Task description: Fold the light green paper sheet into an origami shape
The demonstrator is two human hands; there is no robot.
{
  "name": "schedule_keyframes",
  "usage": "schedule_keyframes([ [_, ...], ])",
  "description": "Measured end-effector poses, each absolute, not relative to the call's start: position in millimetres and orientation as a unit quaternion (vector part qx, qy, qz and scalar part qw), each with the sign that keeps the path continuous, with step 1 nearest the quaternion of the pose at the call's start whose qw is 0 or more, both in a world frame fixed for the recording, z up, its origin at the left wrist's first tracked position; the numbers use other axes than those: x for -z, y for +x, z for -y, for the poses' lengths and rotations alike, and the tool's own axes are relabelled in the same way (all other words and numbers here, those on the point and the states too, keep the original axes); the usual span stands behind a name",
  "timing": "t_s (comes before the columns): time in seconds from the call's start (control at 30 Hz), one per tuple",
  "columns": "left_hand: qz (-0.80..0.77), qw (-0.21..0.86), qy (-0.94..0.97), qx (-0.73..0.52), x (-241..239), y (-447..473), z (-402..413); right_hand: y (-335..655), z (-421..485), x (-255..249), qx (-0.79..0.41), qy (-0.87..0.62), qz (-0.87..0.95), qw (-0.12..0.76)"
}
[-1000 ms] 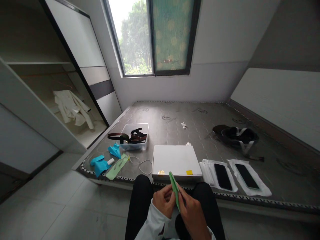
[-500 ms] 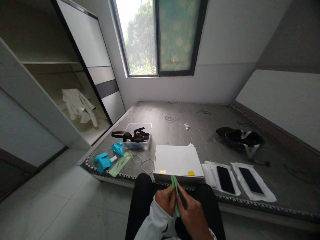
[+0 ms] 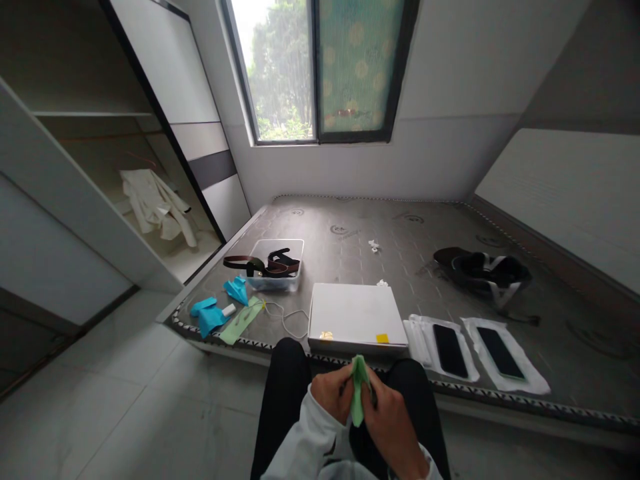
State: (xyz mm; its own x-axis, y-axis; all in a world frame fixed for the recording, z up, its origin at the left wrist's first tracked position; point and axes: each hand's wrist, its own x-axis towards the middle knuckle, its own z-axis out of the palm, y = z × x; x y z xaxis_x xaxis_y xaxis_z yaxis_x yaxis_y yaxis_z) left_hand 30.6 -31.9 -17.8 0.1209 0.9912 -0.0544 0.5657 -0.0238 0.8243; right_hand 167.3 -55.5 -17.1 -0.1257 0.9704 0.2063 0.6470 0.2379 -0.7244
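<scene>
Between my hands, above my lap, is a piece of folded green paper (image 3: 359, 390). The fingers of my left hand (image 3: 331, 395) pinch its left side. From the right, my right hand (image 3: 393, 417) grips the same paper, with thumb and fingers closed on it. Just beyond the hands a white flat box (image 3: 356, 312) lies at the bed's edge, with a small yellow paper square (image 3: 382, 339) on its front part. A flat green paper strip (image 3: 242, 321) lies to the left, near two folded blue paper pieces (image 3: 210, 316) and a small white object (image 3: 229, 310).
A clear plastic bin (image 3: 295, 283) holding dark straps (image 3: 280, 265) stands at the left on the mattress (image 3: 340, 217). Two dark phones (image 3: 450, 351) on white wrapping lie at the right. A dark cap (image 3: 483, 270) sits behind them. A thin white cable (image 3: 285, 320) touches the box.
The green paper has turned from edge-on to showing a broader, folded face. Both hands have shifted slightly around it, and the camera view has tilted a little downward.
</scene>
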Motion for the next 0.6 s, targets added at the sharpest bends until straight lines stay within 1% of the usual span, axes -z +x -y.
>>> schedule_keyframes([
  [0.13, -0.593, 0.367, 0.651, -0.301, 14, 35, 37, 167, 55, 20, -0.260, -0.588, 0.692, 0.328],
  [0.27, -0.623, 0.354, 0.626, -0.309, 20, 39, 38, 168, 55, 23, -0.237, -0.586, 0.699, 0.335],
  [0.4, -0.657, 0.329, 0.609, -0.299, 25, 37, 34, 168, 54, 22, -0.239, -0.590, 0.691, 0.341],
  [0.5, -0.625, 0.329, 0.627, -0.330, 24, 31, 31, 170, 55, 17, -0.254, -0.609, 0.671, 0.339],
  [0.6, -0.571, 0.365, 0.629, -0.380, 20, 25, 30, 171, 55, 11, -0.288, -0.618, 0.640, 0.354],
])
